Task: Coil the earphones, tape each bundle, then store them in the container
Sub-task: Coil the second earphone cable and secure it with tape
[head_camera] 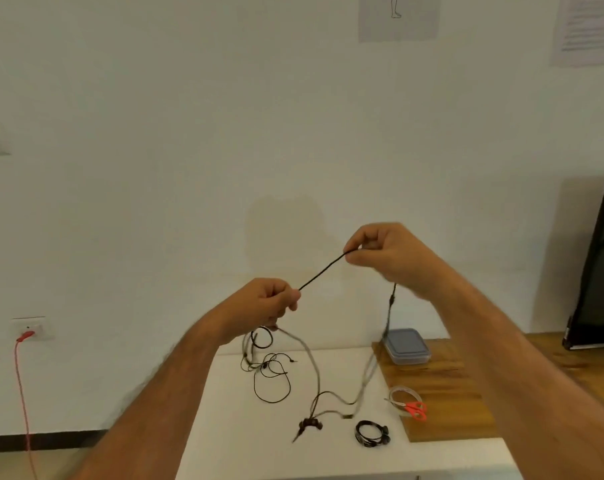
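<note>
The thin black earphone cord [323, 270] is stretching taut in the air above the bench [245, 427], the left hand [267, 303] and right hand [385, 252] each pinching it in curled fingers. Its dangling tails could be snagging the loose tangle [271, 372] below. The lidded plastic container [407, 345] is waiting nearby.

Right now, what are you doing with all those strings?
A person is sorting earphones. The left hand and right hand pinch a black earphone cable and hold it taut in the air, its ends trailing down to the white table. One coiled bundle lies finished there, and a loose black earphone waits. The lidded container, tape roll and red scissors sit on the wooden board.
</note>
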Action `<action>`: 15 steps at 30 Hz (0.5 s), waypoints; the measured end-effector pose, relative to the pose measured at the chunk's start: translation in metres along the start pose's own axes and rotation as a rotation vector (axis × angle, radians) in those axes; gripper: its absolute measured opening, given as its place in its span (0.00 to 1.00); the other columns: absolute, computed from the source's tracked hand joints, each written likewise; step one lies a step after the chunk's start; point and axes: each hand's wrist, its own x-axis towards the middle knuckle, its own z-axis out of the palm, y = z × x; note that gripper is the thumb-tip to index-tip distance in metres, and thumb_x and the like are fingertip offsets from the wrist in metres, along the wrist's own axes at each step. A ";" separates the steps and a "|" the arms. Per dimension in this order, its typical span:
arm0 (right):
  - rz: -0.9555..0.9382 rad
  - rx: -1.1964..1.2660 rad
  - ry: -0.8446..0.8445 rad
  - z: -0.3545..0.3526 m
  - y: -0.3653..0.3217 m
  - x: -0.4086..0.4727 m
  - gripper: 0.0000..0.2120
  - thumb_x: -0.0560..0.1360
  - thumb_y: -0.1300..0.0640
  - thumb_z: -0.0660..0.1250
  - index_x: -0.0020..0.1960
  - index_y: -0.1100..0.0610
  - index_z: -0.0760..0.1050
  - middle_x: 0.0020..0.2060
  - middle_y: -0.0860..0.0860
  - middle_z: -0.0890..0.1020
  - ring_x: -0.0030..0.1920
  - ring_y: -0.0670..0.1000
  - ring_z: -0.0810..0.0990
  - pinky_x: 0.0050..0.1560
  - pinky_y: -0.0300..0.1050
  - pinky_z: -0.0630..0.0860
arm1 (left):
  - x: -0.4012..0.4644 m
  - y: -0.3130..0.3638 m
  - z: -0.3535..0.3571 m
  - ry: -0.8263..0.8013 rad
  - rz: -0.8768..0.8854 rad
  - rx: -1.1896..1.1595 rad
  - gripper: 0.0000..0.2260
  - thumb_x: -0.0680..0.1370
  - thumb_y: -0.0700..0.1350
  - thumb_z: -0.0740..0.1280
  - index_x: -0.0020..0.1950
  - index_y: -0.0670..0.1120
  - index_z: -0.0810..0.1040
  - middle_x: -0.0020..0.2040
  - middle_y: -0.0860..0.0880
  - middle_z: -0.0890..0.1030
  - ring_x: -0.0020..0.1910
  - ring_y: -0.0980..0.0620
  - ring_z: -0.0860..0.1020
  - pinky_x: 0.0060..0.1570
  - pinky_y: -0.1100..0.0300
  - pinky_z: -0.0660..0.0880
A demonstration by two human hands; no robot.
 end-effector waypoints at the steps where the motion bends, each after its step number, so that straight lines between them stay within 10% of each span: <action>1: -0.049 -0.078 0.033 -0.007 -0.007 0.003 0.02 0.73 0.63 0.72 0.42 0.59 0.81 0.19 0.43 0.67 0.21 0.43 0.61 0.26 0.34 0.61 | -0.001 -0.009 -0.003 0.002 -0.022 0.022 0.13 0.81 0.50 0.64 0.39 0.45 0.78 0.27 0.55 0.70 0.28 0.57 0.69 0.41 0.58 0.75; 15: 0.001 -0.046 0.337 -0.037 -0.035 0.027 0.05 0.71 0.68 0.66 0.40 0.61 0.78 0.20 0.47 0.67 0.19 0.45 0.60 0.21 0.34 0.57 | -0.010 -0.031 -0.016 -0.086 -0.170 -0.019 0.13 0.84 0.46 0.57 0.56 0.44 0.80 0.50 0.46 0.85 0.52 0.46 0.83 0.53 0.51 0.77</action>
